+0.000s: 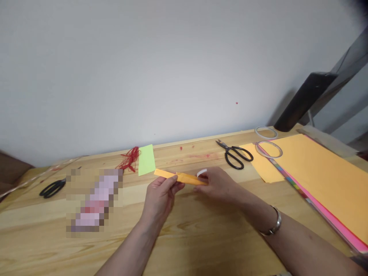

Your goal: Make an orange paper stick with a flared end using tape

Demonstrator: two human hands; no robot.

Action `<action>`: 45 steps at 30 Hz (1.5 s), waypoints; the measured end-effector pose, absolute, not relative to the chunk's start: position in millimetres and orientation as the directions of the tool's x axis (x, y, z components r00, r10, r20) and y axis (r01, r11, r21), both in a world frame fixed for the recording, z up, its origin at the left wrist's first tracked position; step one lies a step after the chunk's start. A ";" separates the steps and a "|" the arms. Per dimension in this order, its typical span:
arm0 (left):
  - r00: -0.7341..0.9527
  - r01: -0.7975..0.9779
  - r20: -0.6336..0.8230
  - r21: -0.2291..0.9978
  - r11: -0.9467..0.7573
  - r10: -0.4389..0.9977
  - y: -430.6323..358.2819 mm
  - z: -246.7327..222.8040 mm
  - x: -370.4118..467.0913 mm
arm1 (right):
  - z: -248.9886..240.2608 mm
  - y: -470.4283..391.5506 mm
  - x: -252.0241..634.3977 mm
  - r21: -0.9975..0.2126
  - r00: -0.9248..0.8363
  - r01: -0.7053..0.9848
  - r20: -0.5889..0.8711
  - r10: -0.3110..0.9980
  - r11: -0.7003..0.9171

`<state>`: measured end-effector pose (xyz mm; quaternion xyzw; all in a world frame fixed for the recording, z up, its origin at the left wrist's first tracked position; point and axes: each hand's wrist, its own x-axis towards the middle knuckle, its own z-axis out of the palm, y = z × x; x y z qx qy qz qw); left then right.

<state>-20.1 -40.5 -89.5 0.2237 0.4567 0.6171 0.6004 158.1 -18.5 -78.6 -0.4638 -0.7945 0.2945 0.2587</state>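
Between my two hands, above the middle of the wooden table point(184, 241), is a narrow folded strip of orange paper point(188, 178). My left hand point(161, 193) pinches it near its left part between thumb and fingers, and the end sticks out past the thumb. My right hand point(220, 188) is closed around the strip's right end. A small white curled strip point(202, 172) shows at the right fingers; whether it is tape or paper I cannot tell. The right fingertips are partly hidden behind the hand.
Black-handled scissors point(234, 153) lie behind my right hand. Two thin tape rolls point(268, 149) rest near stacked orange sheets point(319, 168) at right. A green paper point(146, 159), red string point(130, 158), a second pair of scissors point(53, 188) and a pixelated item point(96, 201) lie left. A black cylinder point(304, 101) leans behind.
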 end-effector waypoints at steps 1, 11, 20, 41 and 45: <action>-0.180 -0.536 -0.279 0.832 0.144 0.943 -40.7 -89.4 -20.0 | -78.4 -19.5 157.1 -0.719 -0.426 0.575 0.146 0.893 0.392; -0.169 -0.566 -0.312 0.807 0.167 0.935 -40.9 -87.7 -19.5 | -76.2 -21.3 153.9 -0.712 -0.411 0.564 0.197 0.890 0.418; -0.080 -0.529 -0.286 0.824 0.203 0.955 -46.4 -89.3 -15.2 | -80.3 -27.1 146.5 -0.589 -0.411 0.507 0.476 0.777 0.629; 0.011 -0.559 -0.250 0.801 0.213 0.968 -47.7 -93.2 -12.8 | -86.6 -33.2 139.7 -0.284 -0.425 0.685 0.591 0.685 0.670; 0.021 -0.563 -0.250 0.797 0.219 0.968 -48.1 -93.9 -12.4 | -84.2 -33.2 139.7 -0.317 -0.408 0.676 0.589 0.697 0.665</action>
